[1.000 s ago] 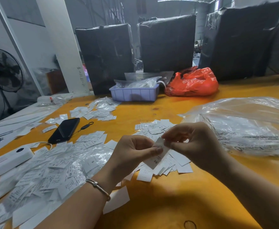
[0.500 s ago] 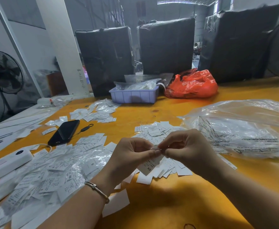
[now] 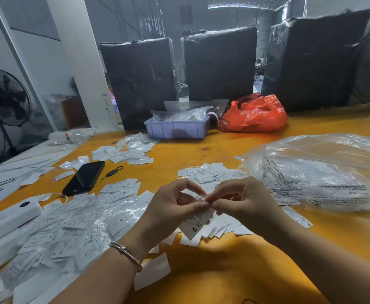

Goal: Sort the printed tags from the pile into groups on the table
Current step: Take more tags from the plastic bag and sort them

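Left hand [image 3: 170, 207] and right hand [image 3: 245, 200] both pinch one printed tag [image 3: 193, 224] marked XS above the orange counter [image 3: 234, 270], fingertips touching.

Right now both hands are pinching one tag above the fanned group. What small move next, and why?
Probably lower the tag onto the fanned group right beneath it. The left hand and right hand pinch its top edge, its print seems to read XS, and that group lies closest.
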Available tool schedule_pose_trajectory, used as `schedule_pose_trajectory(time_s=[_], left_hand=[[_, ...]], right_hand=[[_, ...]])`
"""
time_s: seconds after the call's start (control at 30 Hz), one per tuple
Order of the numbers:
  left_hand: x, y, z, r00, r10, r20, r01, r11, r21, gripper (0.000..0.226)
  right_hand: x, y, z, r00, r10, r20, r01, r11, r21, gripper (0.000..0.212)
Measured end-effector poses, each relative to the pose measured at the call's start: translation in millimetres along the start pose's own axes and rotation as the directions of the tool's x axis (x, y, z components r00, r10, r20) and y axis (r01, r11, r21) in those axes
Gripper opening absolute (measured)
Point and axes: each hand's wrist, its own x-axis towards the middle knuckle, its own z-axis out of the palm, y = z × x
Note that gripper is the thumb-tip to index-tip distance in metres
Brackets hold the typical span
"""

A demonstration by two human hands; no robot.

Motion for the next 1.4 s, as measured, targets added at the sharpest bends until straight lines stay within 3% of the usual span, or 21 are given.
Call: schedule_pose_trajectory(time_s=[0.13, 0.23, 0.3, 0.37, 0.43, 0.5, 0.6, 0.73, 0.93, 1.07, 1.17, 1.27, 1.4], left_hand=[[0, 2, 0, 1.0, -0.015, 0.019, 0.014, 0.999, 0.048, 0.034], [3, 6, 0, 1.0, -0.018, -0.003, 0.018, 0.998, 0.065, 0.018], [4, 10, -3, 0.998, -0.027, -0.057, 0.033, 0.993, 0.112, 0.006], [6, 15, -10, 0.988, -0.055, -0.142, 0.087, 0.969, 0.233, 0.005], [9, 22, -23, 0.968, -0.125, -0.218, 0.196, 0.919, 0.343, 0.008], [11, 25, -39, 0.935, -0.244, -0.256, 0.336, 0.842, 0.423, 0.011], [9, 26, -63, 0.881, -0.402, -0.248, 0.471, 0.708, 0.526, 0.014], [3, 22, -87, 0.847, -0.457, -0.27, 0.525, 0.64, 0.562, 0.007], [-9, 16, -107, 0.801, -0.527, -0.284, 0.564, 0.505, 0.653, 0.009], [-11, 16, -104, 0.82, -0.486, -0.302, 0.528, 0.438, 0.728, 0.012], [-6, 18, -94, 0.867, -0.331, -0.373, 0.49, 0.424, 0.762, 0.015], [5, 21, -72, 0.911, -0.197, -0.363, 0.413, 0.486, 0.77, 0.011], [22, 24, -32, 0.965, -0.103, -0.239, 0.251, 0.618, 0.745, 0.009]], right_hand=[[3, 2, -4, 0.989, 0.113, 0.092, -0.124, 0.986, 0.116, 0.018], [3, 3, -10, 0.987, 0.142, 0.069, -0.15, 0.981, 0.125, 0.017], [4, 3, -16, 0.991, 0.131, -0.024, -0.13, 0.99, 0.045, 0.017], [7, 5, -27, 0.982, 0.081, -0.171, -0.111, 0.978, -0.176, 0.015], [10, 8, -45, 0.951, 0.017, -0.308, -0.16, 0.88, -0.448, 0.014], [10, 8, -65, 0.918, 0.009, -0.396, -0.265, 0.757, -0.597, 0.014], [10, 10, -82, 0.882, 0.061, -0.467, -0.398, 0.625, -0.672, 0.016], [13, 20, -88, 0.873, 0.192, -0.449, -0.485, 0.442, -0.754, 0.028], [14, 37, -93, 0.831, 0.254, -0.495, -0.556, 0.358, -0.75, 0.033], [15, 50, -98, 0.801, 0.332, -0.499, -0.592, 0.305, -0.746, 0.037], [17, 60, -100, 0.805, 0.347, -0.481, -0.578, 0.273, -0.769, 0.033], [17, 69, -102, 0.822, 0.279, -0.496, -0.563, 0.273, -0.78, 0.021], [20, 76, -104, 0.829, 0.233, -0.508, -0.557, 0.284, -0.78, 0.016]])
